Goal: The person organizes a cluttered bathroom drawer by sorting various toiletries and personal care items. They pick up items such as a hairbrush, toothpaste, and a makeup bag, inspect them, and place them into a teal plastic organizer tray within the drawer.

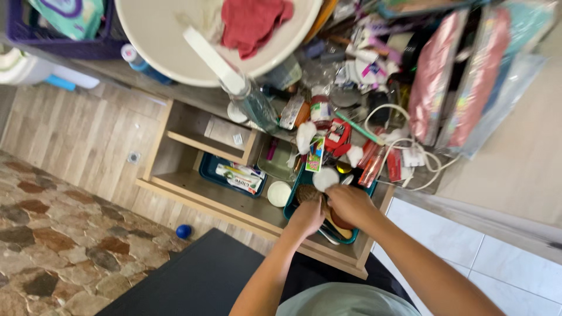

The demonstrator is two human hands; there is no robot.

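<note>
Both hands down in a teal tray (349, 239) on the lower shelf (234, 205) of a wooden cabinet. Left hand (307, 217) curled w/ fingers bent, next to a brown round brush (306, 192); can't tell if it grips it. Right hand (349, 204) closed round a brown object, mostly hidden, can't make out what. White round lid (325, 178) just above the fingers. 2nd teal tray (209, 167) to the left holds a tube (237, 177). Counter above: clear spray bottle (257, 105), white cable (404, 146), white basin (170, 41) w/ red cloth (253, 22). Blue ball (184, 231) on stone floor.
</note>
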